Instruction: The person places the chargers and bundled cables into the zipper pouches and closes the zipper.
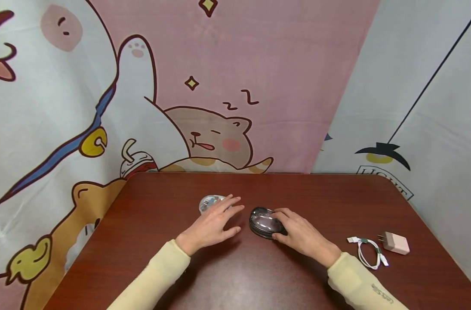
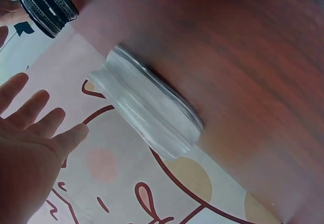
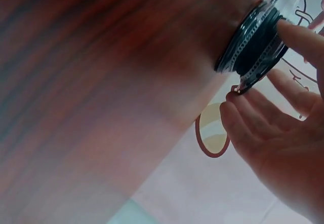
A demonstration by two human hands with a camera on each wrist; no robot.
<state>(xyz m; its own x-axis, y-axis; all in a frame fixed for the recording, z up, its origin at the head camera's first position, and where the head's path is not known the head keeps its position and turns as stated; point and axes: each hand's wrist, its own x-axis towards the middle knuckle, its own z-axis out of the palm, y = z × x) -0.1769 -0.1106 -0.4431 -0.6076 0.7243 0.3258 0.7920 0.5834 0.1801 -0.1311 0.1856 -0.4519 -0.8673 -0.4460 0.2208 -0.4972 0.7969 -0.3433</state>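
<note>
In the head view my right hand [image 1: 303, 234] holds a small oval black zip case [image 1: 263, 221] with a see-through top by its right side. The right wrist view shows the thumb and fingers of my right hand [image 3: 283, 127] at opposite edges of the zip case [image 3: 255, 44], which has zipper teeth along its rim. My left hand [image 1: 210, 226], fingers spread, hovers in front of a clear oval case [image 1: 209, 201] with small things inside, partly hidden by the hand. The left wrist view has a gap between the left hand [image 2: 30, 143] and the clear case [image 2: 152, 102].
On the right side of the brown table [image 1: 235, 275] lie a coiled white cable [image 1: 368, 254] with a dark green tie and a pale pink plug charger [image 1: 395, 243] with its prongs facing left. A cartoon-printed cloth [image 1: 289, 86] hangs behind the table's far edge.
</note>
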